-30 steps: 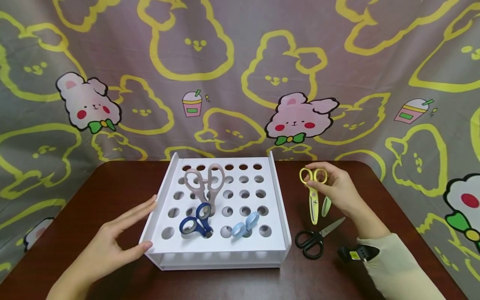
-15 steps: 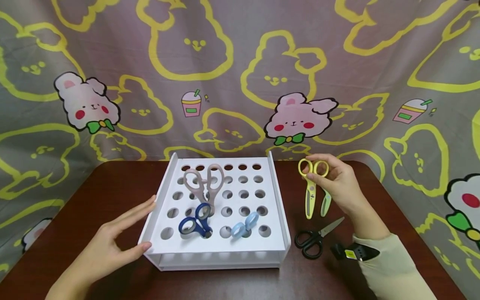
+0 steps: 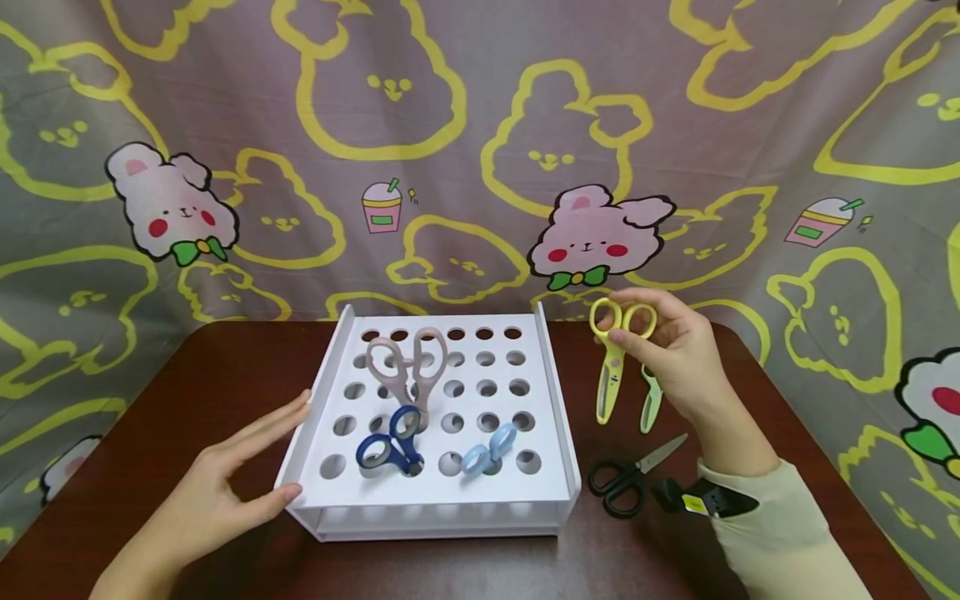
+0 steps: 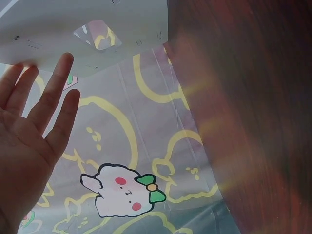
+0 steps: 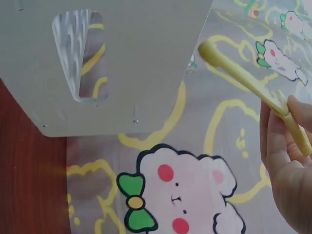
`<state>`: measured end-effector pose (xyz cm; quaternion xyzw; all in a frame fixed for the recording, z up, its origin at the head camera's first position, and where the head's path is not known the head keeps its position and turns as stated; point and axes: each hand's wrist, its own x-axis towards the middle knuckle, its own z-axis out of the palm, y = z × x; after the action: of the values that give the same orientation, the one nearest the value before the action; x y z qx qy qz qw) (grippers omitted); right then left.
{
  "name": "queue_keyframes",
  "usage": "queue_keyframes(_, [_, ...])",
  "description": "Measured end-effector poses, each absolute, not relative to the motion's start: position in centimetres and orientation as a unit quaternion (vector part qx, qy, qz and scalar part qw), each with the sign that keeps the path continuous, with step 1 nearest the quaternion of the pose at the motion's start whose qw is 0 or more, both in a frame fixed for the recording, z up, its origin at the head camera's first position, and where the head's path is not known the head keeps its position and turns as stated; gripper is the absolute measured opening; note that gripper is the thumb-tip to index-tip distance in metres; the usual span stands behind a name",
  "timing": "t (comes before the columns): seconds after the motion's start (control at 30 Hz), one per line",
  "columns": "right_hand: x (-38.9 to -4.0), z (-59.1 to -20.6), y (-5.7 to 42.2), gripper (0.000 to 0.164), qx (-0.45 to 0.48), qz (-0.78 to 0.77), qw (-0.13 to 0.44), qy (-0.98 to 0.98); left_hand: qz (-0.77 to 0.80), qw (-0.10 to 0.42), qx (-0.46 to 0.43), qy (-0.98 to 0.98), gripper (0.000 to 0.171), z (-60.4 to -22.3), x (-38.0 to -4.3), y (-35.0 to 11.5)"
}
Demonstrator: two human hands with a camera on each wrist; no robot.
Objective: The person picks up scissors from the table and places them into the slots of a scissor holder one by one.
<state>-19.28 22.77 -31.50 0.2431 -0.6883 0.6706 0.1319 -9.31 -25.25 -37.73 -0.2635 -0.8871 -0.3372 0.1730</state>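
My right hand [image 3: 678, 350] pinches yellow scissors [image 3: 611, 367] by the handle loops, blades pointing down, to the right of the white rack [image 3: 468, 492]. In the right wrist view the yellow scissors [image 5: 243, 78] show edge-on between thumb and fingers. My left hand [image 3: 217, 492] has its fingers stretched out, fingertips and thumb at the rack's left side. The left wrist view shows that hand [image 4: 39, 122] with fingers spread by the rack's side panel [image 4: 131, 24]. Standing in the rack's round holes are grey-pink scissors [image 3: 423, 392], dark blue scissors [image 3: 403, 446] and light blue scissors [image 3: 489, 454].
On the table [image 3: 225, 375], right of the rack, lie black-handled scissors [image 3: 626, 483] with open blades. Light green scissors [image 3: 650, 404] are behind them, partly hidden by my right hand. A patterned curtain [image 3: 465, 167] hangs around the back and sides.
My right hand has lifted the yellow scissors up and slightly left, off the area by the green scissors, more of which now shows. The left hand has stayed at the rack.
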Motion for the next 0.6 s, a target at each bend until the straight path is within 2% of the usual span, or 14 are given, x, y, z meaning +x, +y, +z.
queue_keyframes(0.37, [-18.7, -30.0, 21.3, 0.041, 0.277, 0.706, 0.146, -0.635, -0.338, 0.17, -0.265, -0.887, 0.082, -37.9, -9.5, -25.3])
queue_keyframes(0.6, [-18.5, -29.0, 20.3, 0.042, 0.32, 0.718, 0.136, -0.603, -0.348, 0.172, -0.272, -0.88, 0.081, -37.9, -9.5, -25.4])
